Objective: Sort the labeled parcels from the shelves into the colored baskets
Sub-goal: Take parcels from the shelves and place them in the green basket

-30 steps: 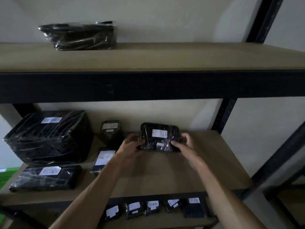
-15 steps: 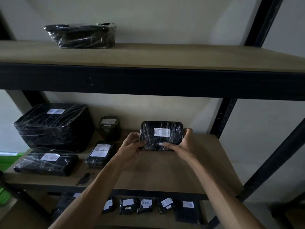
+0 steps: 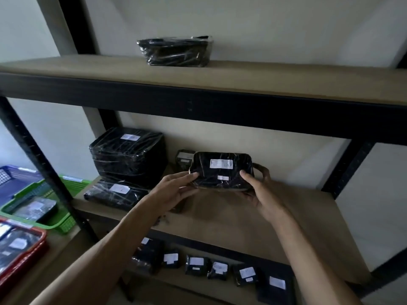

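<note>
**Inspector:** Head view, sole camera. State the hands and the item.

**Assistant:** Both were grasping one black-wrapped parcel point(image 3: 221, 170). The left hand point(image 3: 174, 190) gripped its left end, the right hand point(image 3: 259, 192) its right end, with fingers curled behind. The parcel was held clear above the middle shelf point(image 3: 253, 221), long axis running left to right, white label facing the camera (lettering blurred; I could not read it with certainty).

**Inspector:** The relation governing the next move?

**Assistant:** The baskets lay down and to the left of the held parcel, beyond the shelf upright point(image 3: 37, 159). In my judgement the left hand was the nearer one to them.

**Inspector:** Containers and contents?

**Assistant:** The green basket point(image 3: 55, 219) held one wrapped parcel. The red basket point(image 3: 33, 245) held dark labelled parcels, count unclear. The blue basket point(image 3: 13, 183) was partly cropped; contents not determinable. Labelled parcels remained on all three shelves, so sorting appeared unfinished.
</note>
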### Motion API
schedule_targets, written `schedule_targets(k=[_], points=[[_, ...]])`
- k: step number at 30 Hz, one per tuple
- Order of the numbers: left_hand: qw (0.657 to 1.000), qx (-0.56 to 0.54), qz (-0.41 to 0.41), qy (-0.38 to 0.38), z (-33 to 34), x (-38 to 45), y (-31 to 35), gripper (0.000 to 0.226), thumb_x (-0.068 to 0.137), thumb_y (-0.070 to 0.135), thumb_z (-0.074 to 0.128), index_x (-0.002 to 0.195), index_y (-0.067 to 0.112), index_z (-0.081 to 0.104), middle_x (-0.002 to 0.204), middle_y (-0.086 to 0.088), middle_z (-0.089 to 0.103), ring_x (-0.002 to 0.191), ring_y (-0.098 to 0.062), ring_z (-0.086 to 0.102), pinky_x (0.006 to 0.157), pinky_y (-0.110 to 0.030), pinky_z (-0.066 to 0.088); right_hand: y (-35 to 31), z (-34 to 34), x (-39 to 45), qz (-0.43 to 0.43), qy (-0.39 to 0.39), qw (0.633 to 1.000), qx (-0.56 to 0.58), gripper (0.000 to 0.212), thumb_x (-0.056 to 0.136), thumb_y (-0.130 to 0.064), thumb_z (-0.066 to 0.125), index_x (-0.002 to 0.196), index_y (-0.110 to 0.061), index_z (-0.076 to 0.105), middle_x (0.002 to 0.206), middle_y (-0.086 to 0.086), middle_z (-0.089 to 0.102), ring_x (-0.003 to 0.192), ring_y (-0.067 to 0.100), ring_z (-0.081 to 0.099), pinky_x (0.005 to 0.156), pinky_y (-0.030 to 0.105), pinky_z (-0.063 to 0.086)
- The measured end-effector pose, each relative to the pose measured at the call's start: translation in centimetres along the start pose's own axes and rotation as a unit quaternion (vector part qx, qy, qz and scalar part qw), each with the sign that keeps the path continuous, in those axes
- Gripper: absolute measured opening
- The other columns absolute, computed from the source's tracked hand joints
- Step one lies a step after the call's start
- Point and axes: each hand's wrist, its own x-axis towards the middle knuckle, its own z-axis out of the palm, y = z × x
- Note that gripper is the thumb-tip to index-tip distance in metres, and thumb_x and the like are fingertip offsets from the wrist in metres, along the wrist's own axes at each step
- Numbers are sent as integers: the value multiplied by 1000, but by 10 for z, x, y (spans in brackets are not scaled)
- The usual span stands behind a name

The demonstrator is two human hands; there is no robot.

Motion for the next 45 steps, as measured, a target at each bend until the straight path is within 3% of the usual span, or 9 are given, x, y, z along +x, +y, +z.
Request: schedule_targets(k=[8, 12, 17, 23, 27, 32, 36, 41, 45], points=[[998, -60, 3, 25, -107, -106, 18, 36, 94, 18, 66, 126, 3, 65, 119, -20, 71, 96, -25, 74, 85, -31, 59, 41, 123, -42, -12, -115, 993, -14, 57, 94, -18, 66, 138, -50, 47, 124, -10, 67, 107, 26, 71, 77, 50, 60], [996, -59, 32, 59, -174, -157, 27, 33, 98, 19, 61, 130, 10, 63, 119, -16, 72, 90, -26, 75, 76, -33, 63, 75, 213, -73, -30, -62, 996, -60, 52, 85, -45, 72, 133, -52, 53, 137, -5, 60, 125, 23, 61, 103, 57, 49], [990, -61, 61, 113, -257, -221, 44, 33, 99, 4, 56, 129, 15, 61, 102, -8, 78, 77, -18, 76, 63, -27, 62, 123, 330, -108, -85, -18, 981, -173, 36, 100, -33, 56, 136, -31, 59, 130, -13, 63, 125, 10, 58, 113, 37, 42], [979, -86, 85, 166, -380, -275, 77, 32, 92, 2, 63, 124, 7, 64, 103, -14, 75, 79, -24, 74, 84, -37, 59, 156, 459, -121, -74, -70, 974, -204, 51, 94, -38, 65, 141, -22, 53, 127, -15, 60, 125, 7, 52, 113, 28, 36], [971, -93, 86, 203, -459, -284, 97, 9, 93, 4, 63, 91, 11, 67, 95, -16, 72, 71, -25, 74, 70, -32, 63, 187, 528, -104, -63, -103, 965, -232, 63, 79, -45, 74, 135, -25, 54, 131, -4, 65, 122, 13, 60, 113, 42, 42], [967, -73, 74, 232, -552, -254, 127, 32, 93, 4, 64, 124, 4, 59, 107, -21, 70, 76, -27, 74, 77, -36, 63, 228, 603, -65, -33, -143, 959, -244, 98, 66, -56, 79, 147, -29, 32, 137, -8, 58, 125, 15, 57, 113, 44, 43], [974, -14, 37, 223, -601, -220, 161, 21, 97, 4, 58, 117, 1, 62, 103, -22, 67, 79, -27, 69, 83, -36, 57, 244, 652, -22, 8, -105, 968, -228, 102, 61, -56, 81, 147, -35, 31, 144, -4, 49, 131, 21, 52, 113, 48, 42], [969, 141, 8, 202, -661, -176, 195, 18, 98, 13, 60, 111, 2, 66, 101, -26, 62, 87, -30, 61, 74, -32, 59, 255, 689, 31, 76, -46, 991, -104, 63, 86, -6, 76, 138, -26, 45, 126, 8, 65, 114, 28, 65, 99, 54, 54], [889, 431, -11, 156, -714, -131, 194, 26, 97, 25, 64, 118, 11, 72, 89, -2, 74, 69, -6, 67, 62, -18, 52, 276, 703, 67, 105, 39, 989, -94, 53, 88, -9, 74, 127, -23, 41, 116, 5, 63, 101, 27, 68, 81, 53, 61]])
